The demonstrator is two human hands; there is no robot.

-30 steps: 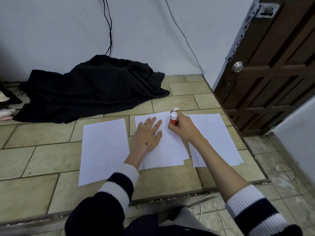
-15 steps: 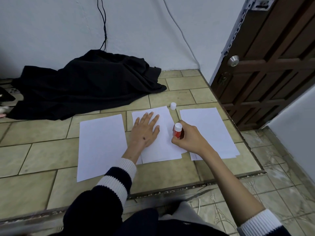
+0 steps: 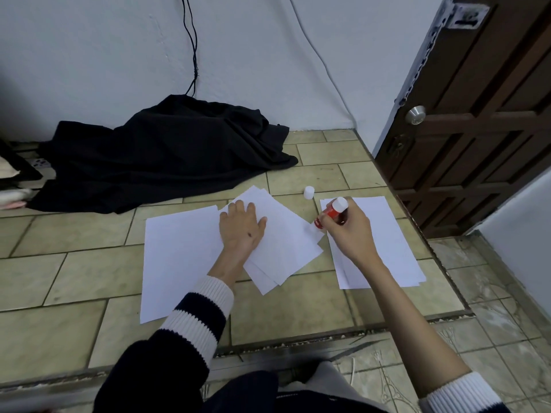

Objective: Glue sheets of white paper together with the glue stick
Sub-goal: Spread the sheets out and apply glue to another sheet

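Glue stick [image 3: 333, 212] pinched in right fingers [image 3: 343, 217], tip seemingly touching paper [image 3: 280, 248].

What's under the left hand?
The left hand rests flat on the rotated middle paper stack; several sheet edges fan out below. That stack overlaps the left sheet. Anything beneath is hidden.

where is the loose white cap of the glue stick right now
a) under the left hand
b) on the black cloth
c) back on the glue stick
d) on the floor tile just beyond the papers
d: the white cap stands alone on the floor tile, beyond the paper stacks, while the right hand holds the glue stick.
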